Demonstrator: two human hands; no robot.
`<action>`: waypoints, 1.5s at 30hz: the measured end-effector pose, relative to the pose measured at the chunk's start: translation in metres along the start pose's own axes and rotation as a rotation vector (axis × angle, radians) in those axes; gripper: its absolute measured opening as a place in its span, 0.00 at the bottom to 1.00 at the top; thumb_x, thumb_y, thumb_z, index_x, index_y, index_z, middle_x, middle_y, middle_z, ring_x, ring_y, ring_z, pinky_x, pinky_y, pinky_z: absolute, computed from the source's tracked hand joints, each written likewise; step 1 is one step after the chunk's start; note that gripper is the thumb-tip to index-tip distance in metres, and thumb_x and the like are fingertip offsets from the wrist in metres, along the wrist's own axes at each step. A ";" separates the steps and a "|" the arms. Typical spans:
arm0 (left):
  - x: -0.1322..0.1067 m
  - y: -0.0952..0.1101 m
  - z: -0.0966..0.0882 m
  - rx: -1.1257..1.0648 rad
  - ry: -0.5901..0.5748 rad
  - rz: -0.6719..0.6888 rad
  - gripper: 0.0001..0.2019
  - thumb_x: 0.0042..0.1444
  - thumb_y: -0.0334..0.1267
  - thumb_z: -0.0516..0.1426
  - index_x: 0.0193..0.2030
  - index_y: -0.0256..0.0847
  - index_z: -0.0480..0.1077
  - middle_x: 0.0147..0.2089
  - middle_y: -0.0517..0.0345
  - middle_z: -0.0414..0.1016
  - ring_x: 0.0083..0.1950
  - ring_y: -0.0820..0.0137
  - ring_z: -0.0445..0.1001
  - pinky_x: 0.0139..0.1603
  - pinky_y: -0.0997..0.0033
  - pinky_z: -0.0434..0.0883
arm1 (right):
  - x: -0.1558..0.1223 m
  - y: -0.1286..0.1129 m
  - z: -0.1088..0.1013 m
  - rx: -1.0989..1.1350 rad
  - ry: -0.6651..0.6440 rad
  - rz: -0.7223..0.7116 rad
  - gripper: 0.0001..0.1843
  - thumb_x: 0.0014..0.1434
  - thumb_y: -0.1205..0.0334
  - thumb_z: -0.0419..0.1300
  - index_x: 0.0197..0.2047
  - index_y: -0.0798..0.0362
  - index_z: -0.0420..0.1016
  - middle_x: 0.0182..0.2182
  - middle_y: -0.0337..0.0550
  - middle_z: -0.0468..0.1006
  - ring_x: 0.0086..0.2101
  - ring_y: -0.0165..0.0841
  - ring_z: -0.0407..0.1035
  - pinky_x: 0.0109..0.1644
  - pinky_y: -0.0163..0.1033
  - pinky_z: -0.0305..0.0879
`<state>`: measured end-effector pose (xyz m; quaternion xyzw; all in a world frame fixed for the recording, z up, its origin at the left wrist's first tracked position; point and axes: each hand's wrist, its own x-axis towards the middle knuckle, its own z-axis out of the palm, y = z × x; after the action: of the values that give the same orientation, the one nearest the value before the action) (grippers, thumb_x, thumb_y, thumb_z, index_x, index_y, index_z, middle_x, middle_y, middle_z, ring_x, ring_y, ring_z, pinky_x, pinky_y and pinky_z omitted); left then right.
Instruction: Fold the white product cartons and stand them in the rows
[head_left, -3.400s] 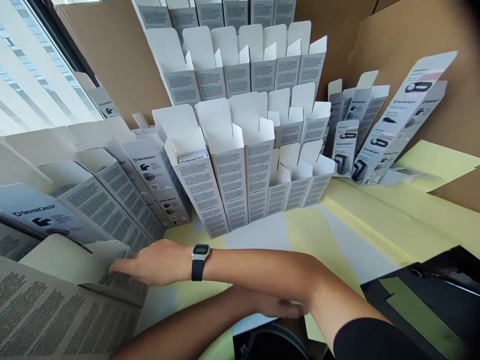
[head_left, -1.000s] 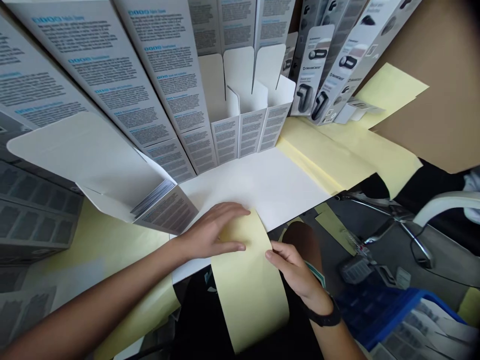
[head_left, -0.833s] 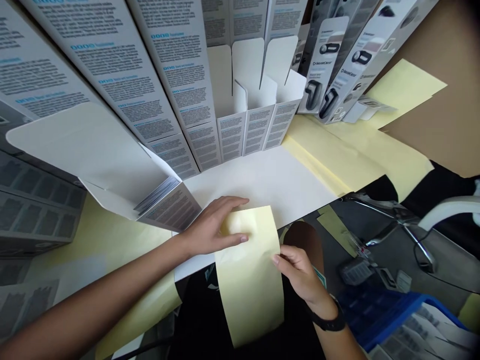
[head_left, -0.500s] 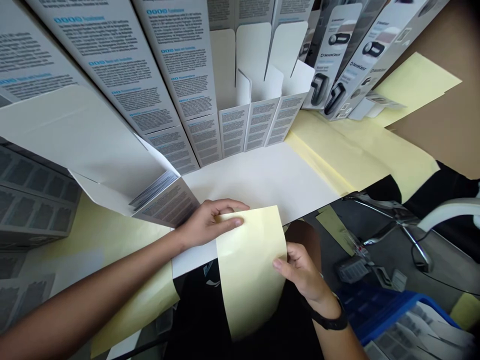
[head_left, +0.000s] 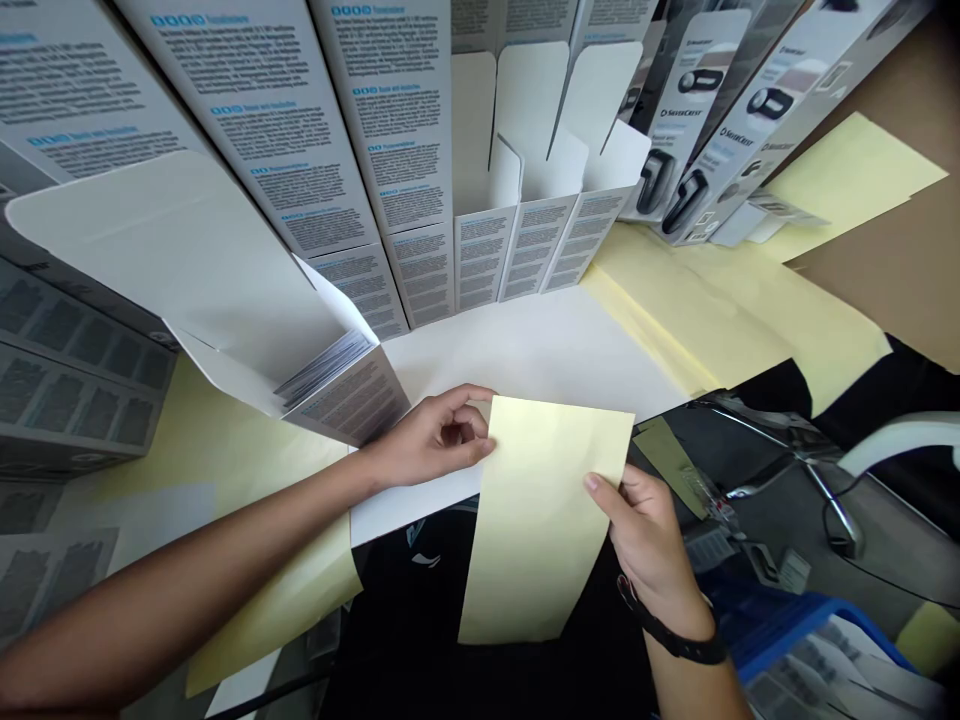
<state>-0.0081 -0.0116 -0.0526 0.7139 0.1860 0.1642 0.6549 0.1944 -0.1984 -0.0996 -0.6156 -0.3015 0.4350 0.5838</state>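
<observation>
A sheet of pale yellow paper (head_left: 544,520) hangs in front of my dark clothing, just past the near edge of the white table. My right hand (head_left: 645,525) pinches its right edge, thumb on the face and fingers behind. At the upper left edge, the thumb and fingers of my left hand (head_left: 439,440) are closed on the paper near the corner; some fingertips are hidden behind it. Beyond my left wrist stands an open carton (head_left: 349,395) with its flaps up and folded papers inside.
Tall printed cartons (head_left: 390,130) line the back of the white table (head_left: 465,350), several with raised flaps. Product boxes (head_left: 720,130) stand at the right, beside yellow sheets (head_left: 720,300). A blue crate (head_left: 795,625) and a chair leg (head_left: 817,490) are lower right.
The yellow paper has shifted right and turned, with my right hand moving along with it. My left thumb has slid from the paper's face to its left edge.
</observation>
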 end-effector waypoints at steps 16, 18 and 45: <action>-0.001 -0.004 0.002 0.188 -0.018 0.086 0.39 0.61 0.43 0.64 0.72 0.47 0.46 0.42 0.56 0.75 0.40 0.70 0.76 0.37 0.73 0.71 | -0.020 0.006 0.029 0.259 -0.183 0.164 0.38 0.58 0.50 0.69 0.69 0.43 0.64 0.59 0.48 0.77 0.55 0.45 0.74 0.58 0.50 0.73; -0.001 -0.004 0.001 0.385 0.040 0.220 0.40 0.58 0.44 0.66 0.71 0.48 0.48 0.52 0.49 0.73 0.49 0.65 0.75 0.41 0.70 0.72 | -0.022 0.007 0.029 0.216 -0.213 0.137 0.37 0.60 0.49 0.68 0.69 0.42 0.63 0.60 0.47 0.76 0.56 0.45 0.74 0.58 0.50 0.74; -0.014 0.011 0.028 1.052 -0.084 0.726 0.15 0.66 0.42 0.47 0.28 0.42 0.59 0.24 0.60 0.65 0.23 0.70 0.61 0.21 0.65 0.51 | -0.043 -0.021 0.054 -0.183 -0.209 -0.242 0.18 0.69 0.60 0.58 0.61 0.44 0.76 0.52 0.45 0.82 0.53 0.41 0.77 0.55 0.42 0.77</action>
<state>-0.0067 -0.0436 -0.0437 0.9632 -0.0380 0.2340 0.1262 0.1305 -0.2087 -0.0673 -0.5771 -0.4707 0.3937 0.5389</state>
